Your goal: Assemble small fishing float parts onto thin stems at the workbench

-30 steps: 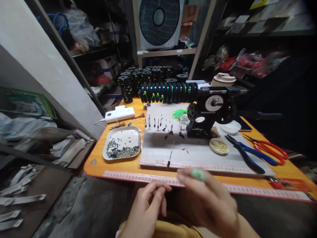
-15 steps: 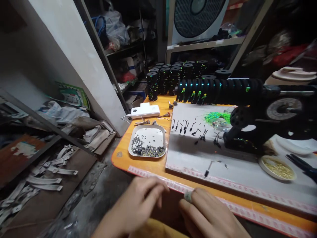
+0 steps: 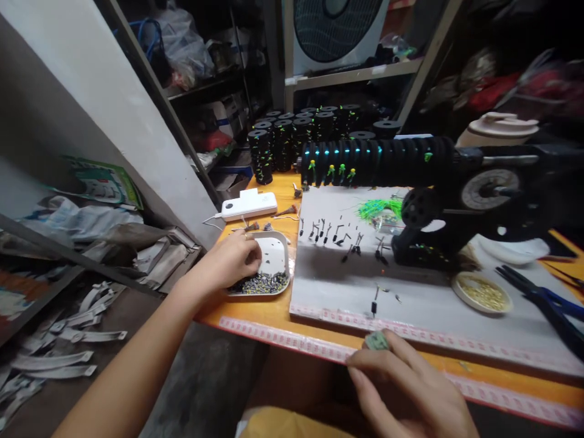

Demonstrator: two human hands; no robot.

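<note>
My left hand [image 3: 235,260] reaches over the left side of a white tray [image 3: 286,258], its fingers curled down among small dark and yellowish parts [image 3: 264,283]. What those fingers pinch, if anything, is hidden. By the table's front edge, my right hand [image 3: 406,380] is curled, thumb close to the fingers; I cannot make out anything between them. A greenish wrap or lump [image 3: 376,340] shows at one of its fingers. Ahead of this hand, a small black piece with a thin stem [image 3: 375,307] lies on the grey board [image 3: 328,286], with several similar pieces [image 3: 335,233] farther back.
A black machine [image 3: 429,210] carrying a ribbed roller [image 3: 374,163] stands on the board. Green strands [image 3: 378,210] lie below the roller. To the right are a dish of gold bits [image 3: 482,293] and dark pliers [image 3: 538,298]. Behind the tray sits a white power bank [image 3: 249,205].
My left hand has moved from the table's front edge forward and left into the tray. My right hand stays near the edge, slightly turned. The view has shifted to the right.
</note>
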